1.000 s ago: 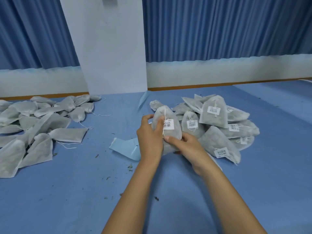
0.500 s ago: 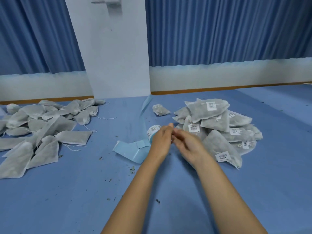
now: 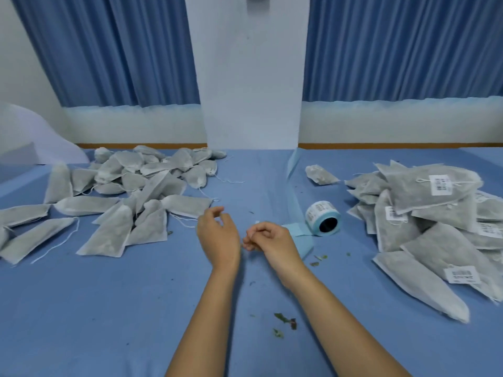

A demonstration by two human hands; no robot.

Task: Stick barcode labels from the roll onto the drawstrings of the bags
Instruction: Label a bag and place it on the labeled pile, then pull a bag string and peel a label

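Both hands hover at the middle of the frame. Left hand [image 3: 217,235] has loosely curled fingers and holds nothing. Right hand [image 3: 273,240] is curled tighter; I cannot tell if it pinches a label. The roll [image 3: 324,219] lies just to their right. Labelled bags [image 3: 435,213] are piled at the right edge. Many unlabelled bags [image 3: 122,202] wait at left, so I judge much work remains.

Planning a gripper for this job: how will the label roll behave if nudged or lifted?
The label roll lies on its curved side, so a nudge would probably set it rolling. Its hollow core suggests lightness. The loose backing strip would likely trail floppily.
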